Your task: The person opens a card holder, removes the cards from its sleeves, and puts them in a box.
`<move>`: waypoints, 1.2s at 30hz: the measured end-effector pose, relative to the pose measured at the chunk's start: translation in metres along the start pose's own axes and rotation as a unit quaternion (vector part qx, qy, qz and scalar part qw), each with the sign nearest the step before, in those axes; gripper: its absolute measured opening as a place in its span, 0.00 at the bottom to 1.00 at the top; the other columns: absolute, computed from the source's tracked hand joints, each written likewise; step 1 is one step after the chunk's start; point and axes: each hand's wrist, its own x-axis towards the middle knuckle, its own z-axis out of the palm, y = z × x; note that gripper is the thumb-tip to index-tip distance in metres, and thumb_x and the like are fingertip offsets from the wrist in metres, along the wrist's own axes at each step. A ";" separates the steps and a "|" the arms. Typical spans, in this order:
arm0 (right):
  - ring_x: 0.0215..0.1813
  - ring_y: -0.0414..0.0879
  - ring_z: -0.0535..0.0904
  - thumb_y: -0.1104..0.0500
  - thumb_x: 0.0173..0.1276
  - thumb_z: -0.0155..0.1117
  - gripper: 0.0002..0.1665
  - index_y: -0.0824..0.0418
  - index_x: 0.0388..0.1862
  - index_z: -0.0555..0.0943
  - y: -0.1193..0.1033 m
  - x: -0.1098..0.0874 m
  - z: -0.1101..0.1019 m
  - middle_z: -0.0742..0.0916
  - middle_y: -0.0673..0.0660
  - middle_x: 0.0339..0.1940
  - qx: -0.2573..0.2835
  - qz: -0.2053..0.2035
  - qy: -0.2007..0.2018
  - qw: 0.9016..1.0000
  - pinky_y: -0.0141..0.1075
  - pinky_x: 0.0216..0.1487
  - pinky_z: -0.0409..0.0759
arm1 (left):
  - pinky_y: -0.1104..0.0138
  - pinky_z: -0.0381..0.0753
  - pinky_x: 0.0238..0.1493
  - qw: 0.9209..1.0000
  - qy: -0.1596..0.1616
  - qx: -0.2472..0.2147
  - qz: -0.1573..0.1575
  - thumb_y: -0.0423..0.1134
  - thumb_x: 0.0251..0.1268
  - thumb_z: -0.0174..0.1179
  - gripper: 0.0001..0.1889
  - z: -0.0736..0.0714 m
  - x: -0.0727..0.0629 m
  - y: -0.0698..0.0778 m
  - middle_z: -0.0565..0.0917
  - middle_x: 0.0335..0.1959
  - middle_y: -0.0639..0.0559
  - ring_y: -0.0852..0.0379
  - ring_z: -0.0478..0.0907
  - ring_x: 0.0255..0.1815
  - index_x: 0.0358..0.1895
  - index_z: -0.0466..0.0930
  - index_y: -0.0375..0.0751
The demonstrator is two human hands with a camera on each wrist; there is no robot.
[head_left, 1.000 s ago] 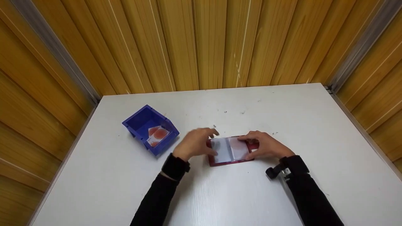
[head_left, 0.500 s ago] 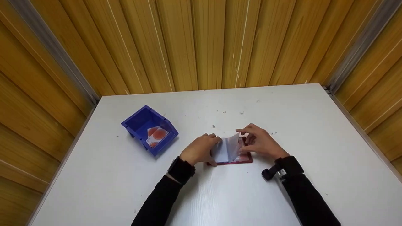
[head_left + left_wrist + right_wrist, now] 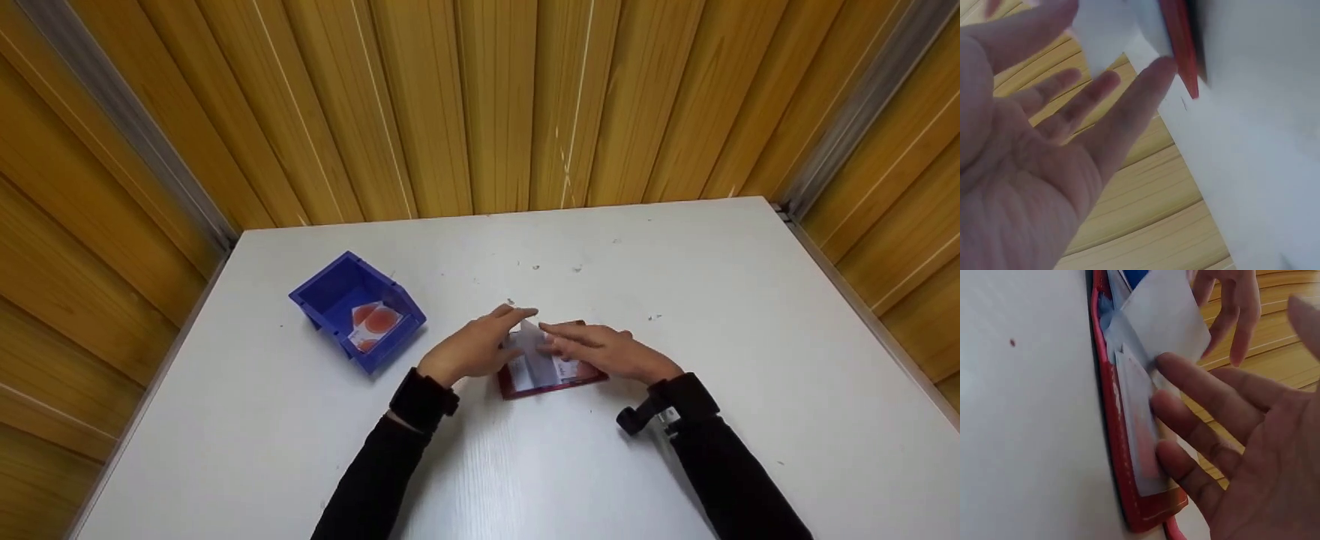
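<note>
A red card holder (image 3: 506, 384) with clear plastic sleeves lies spread on the white table. One sleeve page (image 3: 1165, 318) stands up near its middle, seen close in the right wrist view. My right hand (image 3: 611, 351) reaches over the right half with fingers nearly straight, fingertips at the raised page and at a sleeved card (image 3: 1141, 422) with a reddish print. At the left half, my left hand (image 3: 474, 346) has its fingers spread. In the left wrist view one fingertip (image 3: 1162, 67) is right at the red cover's edge, and nothing is gripped.
A blue plastic bin (image 3: 397, 345) stands to the left of the card holder, set at an angle. Inside it lie cards (image 3: 377, 322) with red round prints. Yellow wood-patterned panels (image 3: 499, 112) wall the table's back and sides.
The sleeve page has turned from the right half toward the left and now stands up. My right hand followed it leftward and its fingers straightened; my left hand lifted off the left sleeve.
</note>
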 end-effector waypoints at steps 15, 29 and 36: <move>0.57 0.51 0.74 0.51 0.53 0.86 0.44 0.54 0.70 0.80 0.020 -0.004 -0.018 0.84 0.54 0.64 -0.110 -0.041 0.058 0.991 0.38 0.55 0.78 | 0.56 0.73 0.73 0.992 0.009 0.126 -0.016 0.41 0.63 0.74 0.23 0.014 0.007 -0.002 0.76 0.73 0.42 0.44 0.77 0.71 0.61 0.84 0.39; 0.48 0.47 0.73 0.46 0.51 0.87 0.45 0.52 0.68 0.82 0.024 -0.004 -0.016 0.84 0.53 0.44 -0.142 -0.049 0.071 0.986 0.37 0.49 0.73 | 0.64 0.79 0.46 0.989 0.120 -0.088 -0.020 0.33 0.70 0.62 0.11 0.051 0.023 0.030 0.85 0.39 0.44 0.55 0.78 0.41 0.51 0.84 0.32; 0.47 0.46 0.73 0.45 0.50 0.87 0.47 0.51 0.70 0.80 0.024 -0.004 -0.016 0.81 0.53 0.45 -0.128 -0.028 0.062 0.989 0.33 0.47 0.74 | 0.67 0.78 0.50 0.870 0.097 -0.468 -0.120 0.34 0.70 0.58 0.18 0.049 0.023 0.027 0.85 0.44 0.46 0.57 0.78 0.44 0.56 0.80 0.22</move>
